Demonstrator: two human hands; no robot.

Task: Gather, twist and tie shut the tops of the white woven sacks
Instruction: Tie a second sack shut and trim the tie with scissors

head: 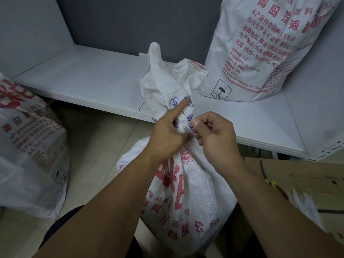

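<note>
- A dark grey wall (130, 21) fills the top centre of the view.
- A lighter grey panel (28, 30) stands at the left and meets the dark wall at a corner.
- A low white shelf (83, 79) runs across the middle; its front edge looks layered, like stacked sheets.
- A white perforated bracket (331, 149) shows at the shelf's right end.
- The floor (96, 146) is pale beige tile with faint joints.
- Flattened brown cardboard (307, 175) lies at the lower right, near the shelf's end.
- The light is dim, even and cool, with soft shadow under the shelf.
</note>
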